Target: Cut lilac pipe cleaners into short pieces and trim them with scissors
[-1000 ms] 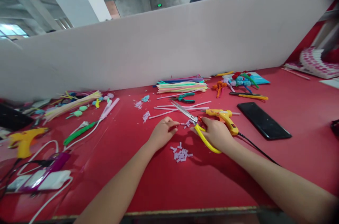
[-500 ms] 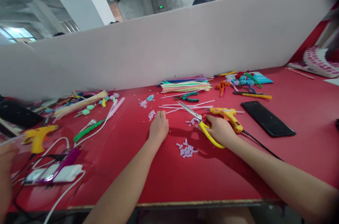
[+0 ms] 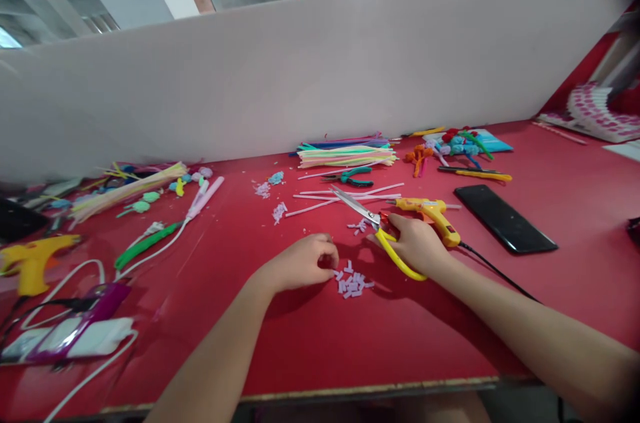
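Note:
My right hand (image 3: 417,244) rests on the red table (image 3: 350,343) and grips the yellow handles of a pair of scissors (image 3: 373,226), whose blades point up and to the left. My left hand (image 3: 300,263) lies curled on the table, fingertips pinched together beside a small heap of cut lilac pieces (image 3: 351,281). Whether it holds a piece I cannot tell. A few more lilac pieces (image 3: 358,225) lie under the blades.
A yellow glue gun (image 3: 433,213) with a black cord lies by my right hand, a black phone (image 3: 505,217) to its right. Behind are loose pale sticks (image 3: 345,197), green pliers (image 3: 353,177), a stack of pipe cleaners (image 3: 345,156). Another glue gun (image 3: 27,263), cables at left.
My left hand has drawn back from the far sticks toward me and curled next to the lilac heap. The right hand with the scissors has stayed put.

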{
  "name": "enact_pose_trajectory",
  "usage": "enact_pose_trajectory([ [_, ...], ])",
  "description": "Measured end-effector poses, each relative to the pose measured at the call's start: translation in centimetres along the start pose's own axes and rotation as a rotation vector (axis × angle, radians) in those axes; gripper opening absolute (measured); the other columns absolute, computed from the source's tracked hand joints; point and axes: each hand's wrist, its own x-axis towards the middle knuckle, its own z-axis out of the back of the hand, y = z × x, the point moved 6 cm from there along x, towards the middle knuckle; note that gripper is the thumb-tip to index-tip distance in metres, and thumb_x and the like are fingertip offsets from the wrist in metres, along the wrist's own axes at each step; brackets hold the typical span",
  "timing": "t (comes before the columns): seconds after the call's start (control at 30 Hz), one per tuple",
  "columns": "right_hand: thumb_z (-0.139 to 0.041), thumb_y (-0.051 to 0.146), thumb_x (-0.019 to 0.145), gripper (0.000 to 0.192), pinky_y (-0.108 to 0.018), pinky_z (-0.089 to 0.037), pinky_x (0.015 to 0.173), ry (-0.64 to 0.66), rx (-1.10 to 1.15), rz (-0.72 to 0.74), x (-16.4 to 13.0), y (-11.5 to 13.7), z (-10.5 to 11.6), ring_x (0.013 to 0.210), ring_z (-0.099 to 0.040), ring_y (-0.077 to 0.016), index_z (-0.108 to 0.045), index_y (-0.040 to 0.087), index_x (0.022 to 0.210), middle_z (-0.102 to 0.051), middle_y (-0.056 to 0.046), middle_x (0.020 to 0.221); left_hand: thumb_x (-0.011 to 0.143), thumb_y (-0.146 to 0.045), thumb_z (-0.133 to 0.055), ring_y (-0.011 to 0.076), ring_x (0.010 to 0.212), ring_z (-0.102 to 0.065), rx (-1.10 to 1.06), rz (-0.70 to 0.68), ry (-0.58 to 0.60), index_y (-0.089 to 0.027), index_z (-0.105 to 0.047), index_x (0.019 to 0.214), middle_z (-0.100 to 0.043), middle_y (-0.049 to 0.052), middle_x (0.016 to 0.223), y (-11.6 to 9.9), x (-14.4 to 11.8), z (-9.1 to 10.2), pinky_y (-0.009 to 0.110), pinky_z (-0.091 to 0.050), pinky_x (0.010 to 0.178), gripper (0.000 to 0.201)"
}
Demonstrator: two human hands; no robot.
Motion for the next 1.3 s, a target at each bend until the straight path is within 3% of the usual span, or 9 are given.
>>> enact_pose_trajectory([
  [0.17,-0.043,0.052,0.074,0.034,-0.024,-0.021,0.046,0.020,0.036,-0.018,-0.3,0.0,-0.1,0.047,-0.044,-0.0119,-0.048,0.018,0.069,-0.053,-0.001,0.054,0.071,-0.019,-0.049,0.0137,0.068,-0.052,-0.032,0.025,-0.058,-0.019,-0.061,0.066,-0.056,0.002,0.075,0.4,0.3,0.1,0.025,-0.039,0.065,0.012],
  [0.27,-0.045,0.046,0.073,0.029,-0.023,-0.022,0.046,0.024,0.142,-0.025,-0.3,0.5,0.3,0.047,-0.041,-0.0107,-0.046,0.018,0.065,-0.050,0.001,0.054,0.072,-0.024,-0.051,0.0138,0.071,-0.052,-0.195,0.057,-0.224,-0.018,-0.059,0.069,-0.056,0.003,0.078,0.5,0.6,1.0,0.025,-0.039,0.067,0.011],
  [0.37,-0.044,0.037,0.074,0.021,-0.021,-0.025,0.044,0.146,0.386,-0.041,-0.4,1.8,0.4,0.048,-0.042,-0.0099,-0.046,0.018,0.066,-0.049,0.002,0.054,0.072,-0.028,-0.053,0.0127,0.069,-0.051,-0.442,0.098,-0.325,-0.016,-0.058,0.073,-0.056,0.002,0.076,0.7,0.9,1.0,0.024,-0.040,0.066,0.013],
  [0.5,-0.044,0.029,0.071,0.013,-0.020,-0.027,0.042,0.353,0.662,-0.068,-0.7,4.4,0.3,0.043,-0.043,-0.0089,-0.048,0.017,0.070,-0.045,0.005,0.049,0.071,-0.026,-0.056,0.0100,0.061,-0.048,-0.767,0.130,-0.264,-0.015,-0.056,0.074,-0.053,-0.001,0.067,0.5,1.4,-0.6,0.022,-0.040,0.061,0.012],
  [0.63,-0.046,0.026,0.068,0.010,-0.019,-0.027,0.044,0.296,0.688,-0.028,-0.4,6.1,0.6,0.046,-0.039,-0.0072,-0.044,0.017,0.064,-0.042,0.006,0.049,0.070,-0.025,-0.057,0.0097,0.060,-0.049,-0.902,0.136,-0.209,-0.014,-0.055,0.073,-0.053,-0.001,0.065,0.2,1.4,-1.5,0.022,-0.039,0.061,0.011],
  [0.77,-0.045,0.025,0.067,0.009,-0.019,-0.025,0.043,0.246,0.673,-0.058,-0.1,5.7,-0.3,0.046,-0.036,-0.0068,-0.044,0.018,0.063,-0.040,0.007,0.049,0.071,-0.024,-0.055,0.0101,0.059,-0.049,-0.872,0.136,-0.202,-0.014,-0.055,0.073,-0.054,0.000,0.063,0.1,1.3,-1.7,0.022,-0.038,0.060,0.010],
  [1.0,-0.047,0.028,0.066,0.012,-0.019,-0.024,0.044,0.232,0.552,-0.021,-0.3,5.1,-0.6,0.049,-0.039,-0.0083,-0.044,0.018,0.061,-0.043,0.005,0.053,0.070,-0.023,-0.052,0.0117,0.059,-0.049,-0.617,0.192,-0.261,-0.015,-0.056,0.073,-0.055,0.000,0.064,-0.1,1.3,-1.8,0.022,-0.038,0.054,0.010],
  [1.3,-0.046,0.028,0.067,0.011,-0.020,-0.025,0.044,0.192,0.497,0.003,0.4,5.1,1.0,0.050,-0.042,-0.0093,-0.046,0.018,0.063,-0.050,0.002,0.057,0.067,-0.015,-0.051,0.0123,0.059,-0.051,-0.315,0.112,-0.392,-0.017,-0.056,0.067,-0.057,0.000,0.063,-2.5,2.0,0.6,0.022,-0.039,0.056,0.005],
])
